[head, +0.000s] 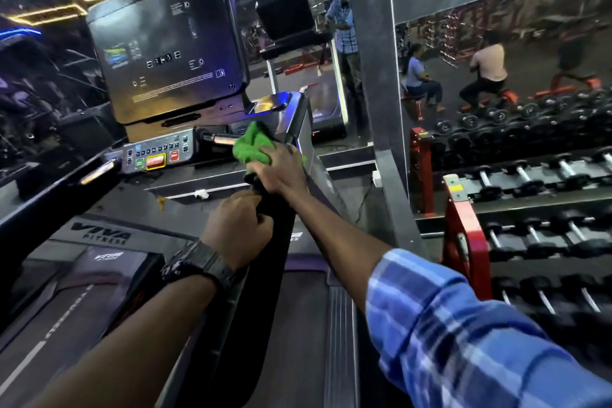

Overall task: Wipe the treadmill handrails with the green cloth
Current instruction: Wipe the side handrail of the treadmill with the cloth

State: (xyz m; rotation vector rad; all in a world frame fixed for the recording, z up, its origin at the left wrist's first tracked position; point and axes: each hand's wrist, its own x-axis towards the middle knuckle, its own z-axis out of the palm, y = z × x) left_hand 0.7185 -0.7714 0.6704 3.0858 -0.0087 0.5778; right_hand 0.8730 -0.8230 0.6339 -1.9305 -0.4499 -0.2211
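A bunched green cloth (pixel 252 146) lies against the upper end of the treadmill's right black handrail (pixel 281 225), near the console. My right hand (pixel 281 172) is closed over the cloth and presses it onto the rail. Just below it, my left hand (pixel 240 225), with a black watch on the wrist, grips the same handrail. The left handrail (pixel 49 205) runs along the left edge, with no hand on it. A short metal grip bar (pixel 220 140) pokes out to the left of the cloth.
The treadmill console with a dark screen (pixel 165 53) and a button panel (pixel 159 154) stands ahead. The belt deck (pixel 82 291) lies below. A red dumbbell rack (pixel 530 225) is close on the right. A wall mirror (pixel 496 53) shows people.
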